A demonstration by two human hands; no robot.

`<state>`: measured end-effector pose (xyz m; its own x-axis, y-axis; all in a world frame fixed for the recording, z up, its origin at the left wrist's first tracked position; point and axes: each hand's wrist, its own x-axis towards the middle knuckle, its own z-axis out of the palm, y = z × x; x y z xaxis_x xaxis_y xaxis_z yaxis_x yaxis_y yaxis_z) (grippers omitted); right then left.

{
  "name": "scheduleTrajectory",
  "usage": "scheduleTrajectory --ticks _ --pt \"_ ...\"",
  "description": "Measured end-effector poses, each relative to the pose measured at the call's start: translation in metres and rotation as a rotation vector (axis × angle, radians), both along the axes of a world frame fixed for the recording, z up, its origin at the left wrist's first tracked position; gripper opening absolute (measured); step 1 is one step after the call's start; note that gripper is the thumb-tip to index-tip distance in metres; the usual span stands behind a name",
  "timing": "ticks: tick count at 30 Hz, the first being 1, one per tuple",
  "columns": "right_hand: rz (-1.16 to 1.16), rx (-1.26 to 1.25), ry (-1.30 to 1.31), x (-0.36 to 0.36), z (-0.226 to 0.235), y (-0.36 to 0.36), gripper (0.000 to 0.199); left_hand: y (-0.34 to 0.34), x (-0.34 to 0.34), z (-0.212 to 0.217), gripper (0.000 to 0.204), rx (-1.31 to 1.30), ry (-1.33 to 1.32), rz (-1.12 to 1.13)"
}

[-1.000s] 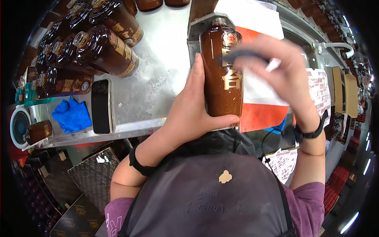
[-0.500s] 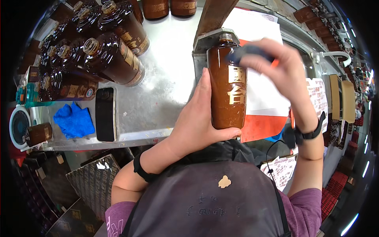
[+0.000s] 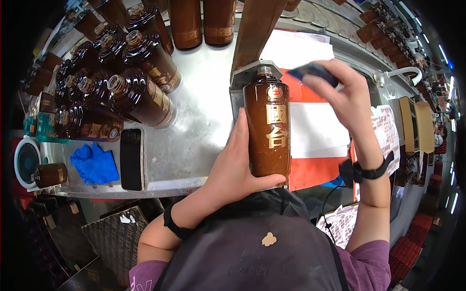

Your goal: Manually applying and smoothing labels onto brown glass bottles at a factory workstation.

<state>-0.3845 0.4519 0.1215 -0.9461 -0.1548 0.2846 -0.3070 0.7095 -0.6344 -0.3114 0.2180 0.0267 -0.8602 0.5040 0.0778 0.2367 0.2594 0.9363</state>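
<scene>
A brown glass bottle (image 3: pixel 268 165) with gold characters and a small red and gold emblem lies before me, its neck at a grey metal bracket (image 3: pixel 239 80). My left hand (image 3: pixel 233 167) grips it, fingers along its left side and thumb across the base. To the right of the bottle's shoulder, my right hand (image 3: pixel 344 92) is closed on a dark blue flat tool (image 3: pixel 314 72), held apart from the glass; its exact kind is hard to make out. Beneath that hand are white paper sheets (image 3: pixel 315 128) and a red-orange sheet (image 3: pixel 315 172).
Several brown bottles (image 3: pixel 143 102) crowd the left of the metal bench (image 3: pixel 204 92). A black phone (image 3: pixel 132 160), a blue cloth (image 3: pixel 94 164) and a small round fan (image 3: pixel 26 162) are near its front edge. A brown post (image 3: pixel 252 34) rises behind the bracket.
My right hand has drawn the blue tool off the bottle's upper right side, outward to the right, uncovering the emblem. My left hand keeps its grip. The whole view has shifted slightly.
</scene>
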Motion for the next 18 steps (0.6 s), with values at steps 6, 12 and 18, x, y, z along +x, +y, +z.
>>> scheduleTrajectory --ticks 6,12,18 --pt "0.108 -0.065 -0.064 0.001 -0.004 0.001 0.020 0.000 -0.003 -0.001 0.142 -0.025 -0.026 -0.022" --pt "0.043 0.054 0.070 0.005 -0.001 0.003 0.022 0.001 0.001 -0.002 0.143 -0.003 -0.010 -0.015" --pt "0.134 0.050 0.172 0.011 -0.005 -0.005 0.020 0.001 -0.001 -0.006 0.141 -0.008 -0.014 -0.002"
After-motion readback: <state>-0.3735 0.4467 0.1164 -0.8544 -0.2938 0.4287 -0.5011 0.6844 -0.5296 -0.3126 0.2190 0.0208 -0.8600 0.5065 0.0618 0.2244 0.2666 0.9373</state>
